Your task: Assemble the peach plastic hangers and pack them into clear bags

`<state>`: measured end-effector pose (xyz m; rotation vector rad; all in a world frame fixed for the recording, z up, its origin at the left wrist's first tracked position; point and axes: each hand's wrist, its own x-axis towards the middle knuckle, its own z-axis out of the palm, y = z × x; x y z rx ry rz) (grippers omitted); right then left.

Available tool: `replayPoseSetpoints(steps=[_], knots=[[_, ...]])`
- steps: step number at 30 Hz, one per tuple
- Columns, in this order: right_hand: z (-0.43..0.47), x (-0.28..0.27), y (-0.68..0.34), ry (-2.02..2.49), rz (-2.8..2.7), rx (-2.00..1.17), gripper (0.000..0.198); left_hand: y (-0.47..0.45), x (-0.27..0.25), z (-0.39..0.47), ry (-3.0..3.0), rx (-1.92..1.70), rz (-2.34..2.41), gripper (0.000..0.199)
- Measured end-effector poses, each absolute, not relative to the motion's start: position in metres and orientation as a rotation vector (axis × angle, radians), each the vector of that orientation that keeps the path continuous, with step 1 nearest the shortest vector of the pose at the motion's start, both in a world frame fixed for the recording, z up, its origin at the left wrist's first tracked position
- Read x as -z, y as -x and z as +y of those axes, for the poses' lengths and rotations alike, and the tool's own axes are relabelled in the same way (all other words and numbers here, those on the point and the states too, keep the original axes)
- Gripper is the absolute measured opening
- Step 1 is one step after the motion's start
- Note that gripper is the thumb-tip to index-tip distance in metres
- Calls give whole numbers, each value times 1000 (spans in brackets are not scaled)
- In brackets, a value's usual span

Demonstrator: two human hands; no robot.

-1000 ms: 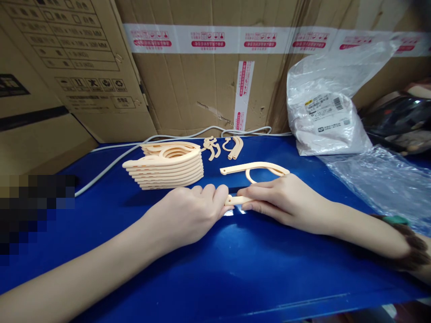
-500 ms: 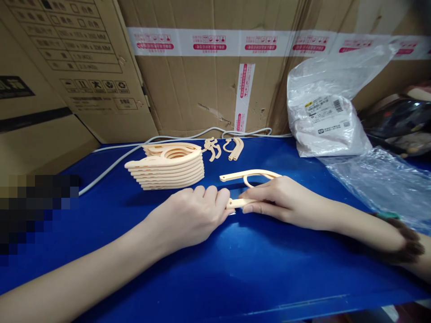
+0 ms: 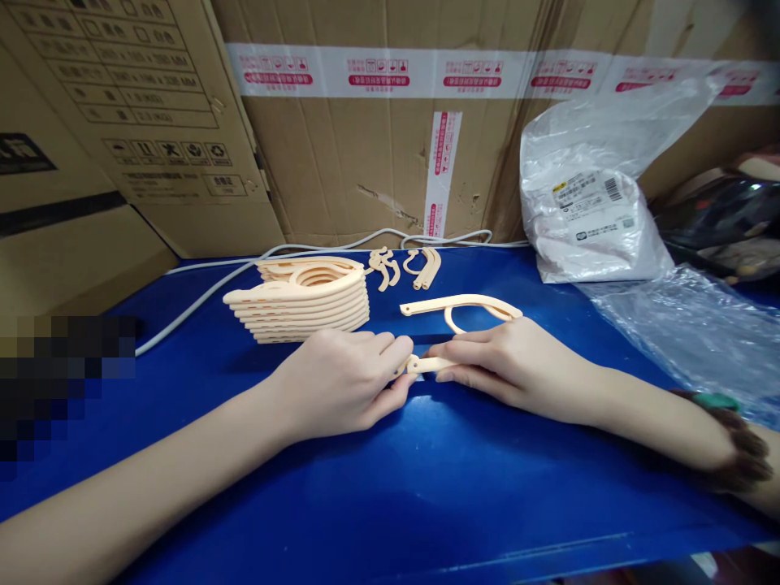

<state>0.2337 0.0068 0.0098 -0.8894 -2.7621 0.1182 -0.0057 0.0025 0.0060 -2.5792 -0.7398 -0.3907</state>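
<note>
My right hand [image 3: 496,361] is closed around a cream plastic folding-hanger arm [image 3: 430,365], whose holed end sticks out to the left past the fingertips. My left hand [image 3: 353,378] pinches a small cream plastic piece [image 3: 400,371] right at that holed end; most of the piece is covered by the fingers, so I cannot tell how the two parts fit. Just behind my right hand, a second hanger arm [image 3: 444,304] curves with a looped part below it. A stack of cream folding hangers [image 3: 298,313] stands behind my left hand.
Loose hooks [image 3: 383,268] and short curved cream parts [image 3: 430,270] lie at the back of the blue table [image 3: 390,504]. A grey cable [image 3: 201,305] runs behind them, along cardboard boxes [image 3: 366,154]. To the right are a white plastic bag [image 3: 594,215] and clear wrapping [image 3: 688,333].
My left hand has gone from a fist-like grip to a fingertip pinch, showing the small piece between its fingers. The rear hanger arm has shifted slightly right and up.
</note>
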Motion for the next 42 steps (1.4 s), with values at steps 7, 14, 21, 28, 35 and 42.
replayPoseSetpoints(steps=[7, 14, 21, 28, 35, 42], knots=[[5, -9, -232, 888, -2752, -185, 34, 6, -4, 2, 2653, 429, -784, 25], [5, -9, -231, 904, -2754, -242, 33, 7, -2, 3, 2716, 487, -805, 25], [5, -9, -230, 927, -2737, -275, 30, 6, -2, 3, 2752, 462, -812, 23], [5, -9, -231, 936, -2739, -321, 30, 6, -1, 3, 2749, 475, -803, 24], [7, -10, -231, 930, -2763, -312, 32, 6, 0, 4, 2734, 502, -782, 23], [6, -10, -232, 914, -2767, -335, 30, 6, -2, 3, 2796, 462, -826, 20]])
